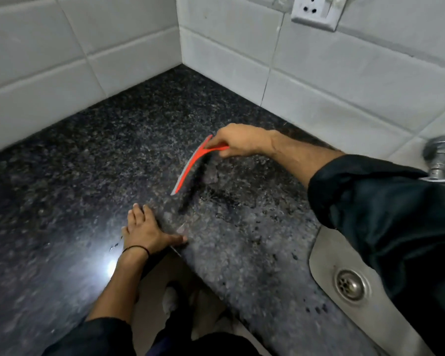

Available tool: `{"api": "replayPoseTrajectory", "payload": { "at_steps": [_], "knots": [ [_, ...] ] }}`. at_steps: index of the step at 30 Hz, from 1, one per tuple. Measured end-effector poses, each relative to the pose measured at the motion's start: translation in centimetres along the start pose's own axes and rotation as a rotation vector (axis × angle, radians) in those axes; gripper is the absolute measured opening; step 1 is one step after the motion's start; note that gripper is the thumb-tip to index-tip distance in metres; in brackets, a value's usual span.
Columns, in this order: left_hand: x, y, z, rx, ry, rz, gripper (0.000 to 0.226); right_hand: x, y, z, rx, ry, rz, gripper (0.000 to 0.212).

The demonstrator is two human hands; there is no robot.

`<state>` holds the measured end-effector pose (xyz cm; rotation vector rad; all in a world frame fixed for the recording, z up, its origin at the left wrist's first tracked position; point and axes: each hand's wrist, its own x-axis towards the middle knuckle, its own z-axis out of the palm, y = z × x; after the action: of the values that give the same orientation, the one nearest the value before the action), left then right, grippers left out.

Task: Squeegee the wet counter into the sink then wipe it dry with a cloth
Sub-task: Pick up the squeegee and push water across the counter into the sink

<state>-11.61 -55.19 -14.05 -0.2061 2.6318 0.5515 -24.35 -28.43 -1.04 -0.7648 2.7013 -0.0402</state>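
Mid-squeegee stage, by the look of it. Right hand [238, 140] closed around the handle of the orange squeegee [190, 167], blade angled over the middle of the dark granite counter [88, 155], apparently lifted or only lightly touching; contact too blurred to tell. Left hand [144, 229] spread flat, palm down on the near counter edge, holding nothing. Sink [326, 255] at the right, drain [350, 283] visible, sleeve passing above it. Wet sheen and dark blotches between blade and sink, so water judged still uncleared. No cloth in view; drying not yet begun.
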Motion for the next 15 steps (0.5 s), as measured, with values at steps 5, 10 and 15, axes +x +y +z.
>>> {"api": "replayPoseTrajectory", "payload": {
  "at_steps": [5, 10, 15],
  "knots": [
    [-1.3, -2.4, 1.3, -0.009, 0.021, -0.042, 0.153, 3.2, -6.2, -0.1, -0.185, -0.063, -0.322, 0.04],
    [-1.2, -2.7, 1.4, -0.011, 0.028, -0.03, 0.152, 3.3, -6.9, 1.0, -0.27, -0.138, -0.323, 0.038],
    [-1.1, -1.6, 0.7, 0.017, -0.008, -0.065, 0.148, -1.0, -1.7, 0.9, -0.314, -0.193, -0.272, 0.037]
  ]
}}
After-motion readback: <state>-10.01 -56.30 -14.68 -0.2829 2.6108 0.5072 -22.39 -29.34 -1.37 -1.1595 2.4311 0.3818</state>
